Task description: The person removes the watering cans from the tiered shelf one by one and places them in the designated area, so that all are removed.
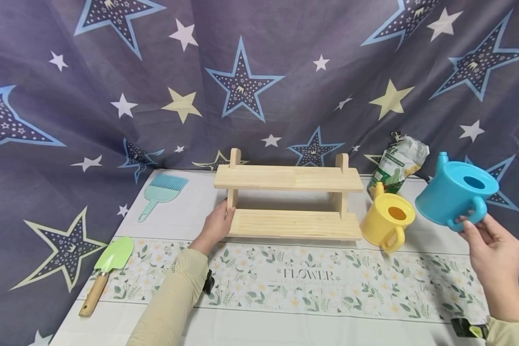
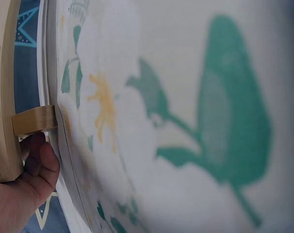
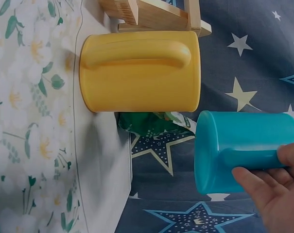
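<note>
A two-tier wooden shelf (image 1: 290, 178) stands at the back middle of the table. My left hand (image 1: 218, 223) grips its left side near the lower board; in the left wrist view the fingers of that hand (image 2: 32, 174) curl about the wooden frame (image 2: 1, 97). At the right, my right hand (image 1: 497, 250) holds a blue watering can (image 1: 454, 192) by its handle, raised off the table. In the right wrist view, thumb and fingers pinch the blue can's handle. A yellow watering can (image 1: 387, 221) stands upright between the shelf and the blue can.
A green and white bag (image 1: 398, 163) closed with a clip leans at the back right. At the left lie a teal dustpan-shaped brush (image 1: 162, 190) and a green trowel (image 1: 108, 269) with a wooden handle. A flower-printed cloth (image 1: 285, 278) covers the table before a starry curtain.
</note>
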